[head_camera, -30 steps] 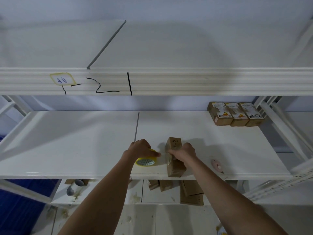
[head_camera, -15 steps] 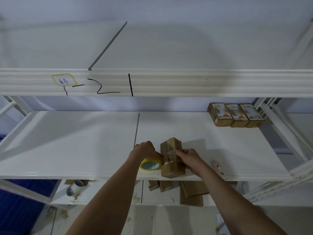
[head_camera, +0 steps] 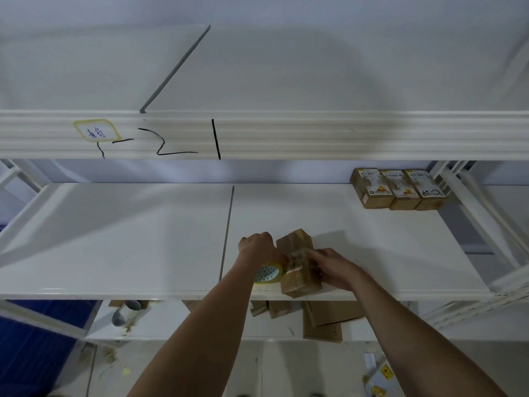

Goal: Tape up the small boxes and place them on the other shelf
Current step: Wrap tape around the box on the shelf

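A: In the head view, what is the left hand (head_camera: 257,249) doing?

B: Its fingers are curling around the yellow-rimmed roll of clear packing tape (head_camera: 267,273), just left of the small brown cardboard box (head_camera: 297,265), which is sitting at the front edge of the white metal shelf (head_camera: 114,239).

A: And the right hand (head_camera: 333,267)?

B: It is lying against the box's right side, fingers fairly straight, pressing a shiny strip down across the top. A second ago that hand was gripping the box from above while the box was standing squarer; now the box is sitting turned at an angle, with tape stretching over it.

A: Meaning?

B: I judge the sealing is progressing, the strip not yet cut. Well beyond the right hand, three taped brown boxes (head_camera: 398,189) are standing in a row at the back.
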